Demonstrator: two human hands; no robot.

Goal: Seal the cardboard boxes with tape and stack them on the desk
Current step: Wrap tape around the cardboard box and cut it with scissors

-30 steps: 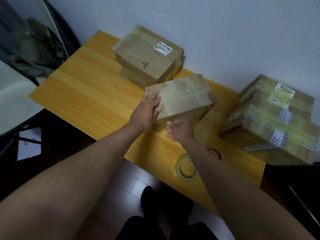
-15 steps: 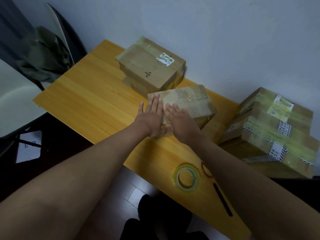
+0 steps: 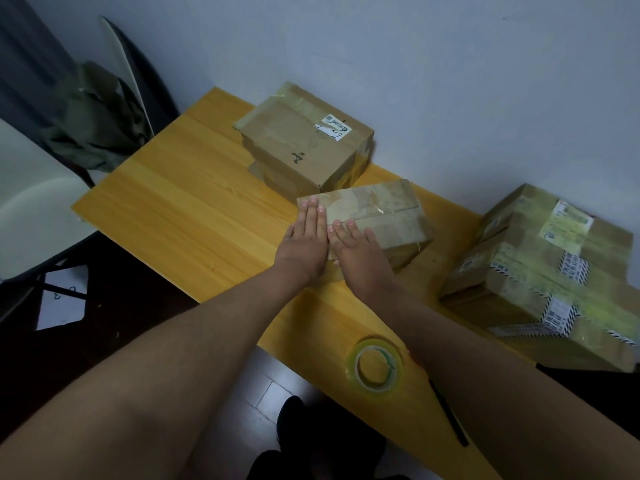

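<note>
At centre frame, a small brown cardboard box with clear tape across its top (image 3: 377, 216) sits on the yellow wooden counter (image 3: 180, 209). Left hand (image 3: 304, 240) lies flat on the box's near left end, fingers (image 3: 310, 213) straight and together, gripping nothing. Right hand (image 3: 356, 247) lies flat just beside it, touching it along the side, fingers straight on the box top; holds nothing.

Behind, toward upper centre: larger brown taped cardboard box with a white label (image 3: 308, 140), resting on another box, near the grey wall. Right edge of frame: stack of brown cardboard boxes with yellowish tape and printed labels (image 3: 547, 271).

Lower centre, near the counter's front edge: roll of clear yellowish tape (image 3: 375, 370), lying flat. Black pen (image 3: 448, 412) just right of it. Upper left: white chair with a dark green cloth (image 3: 93, 123) draped on it.
</note>
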